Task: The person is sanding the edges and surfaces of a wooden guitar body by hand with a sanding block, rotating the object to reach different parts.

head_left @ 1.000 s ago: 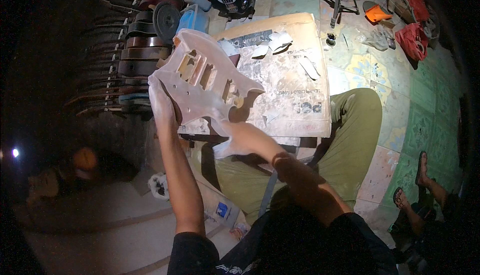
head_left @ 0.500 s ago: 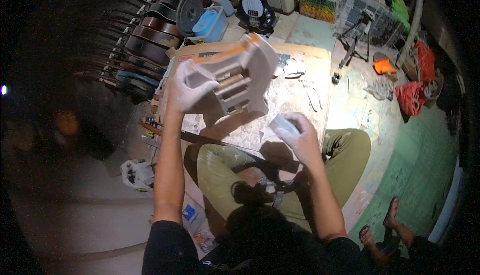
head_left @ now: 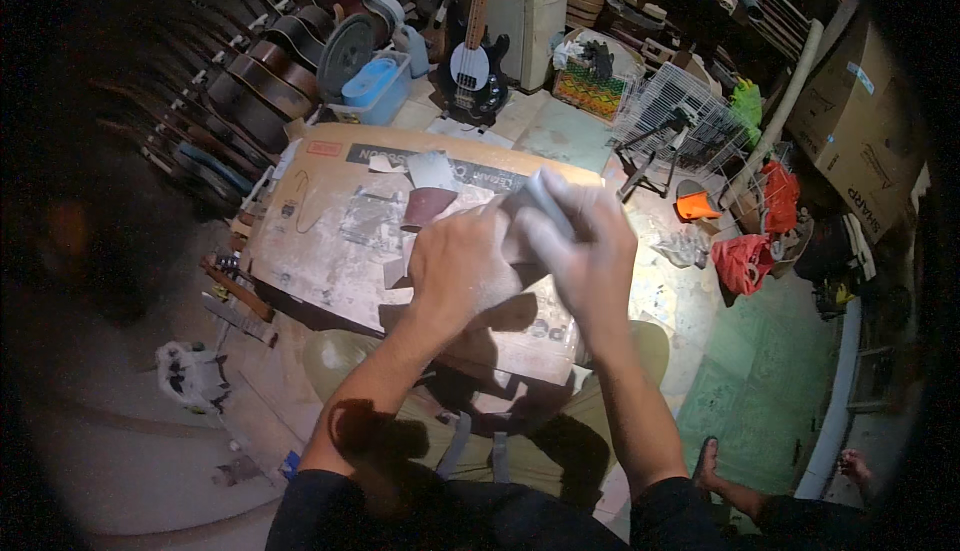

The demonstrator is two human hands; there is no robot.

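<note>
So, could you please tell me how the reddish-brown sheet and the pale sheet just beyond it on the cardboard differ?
The reddish-brown sheet is dark and looks curled, while the pale sheet is whitish and looks flatter. The reddish-brown sheet lies closer to the left hand; the pale sheet lies farther off. Both rest on the cardboard.

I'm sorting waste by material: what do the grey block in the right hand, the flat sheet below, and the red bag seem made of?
Grey block: matte grey, but too blurred to tell the material.
Flat sheet: probably cardboard, printed and scuffed; its tan-brown face and pale dusty patches show.
Red bag: likely thin plastic, judging by its crumpled folds, though fabric is possible.
</note>
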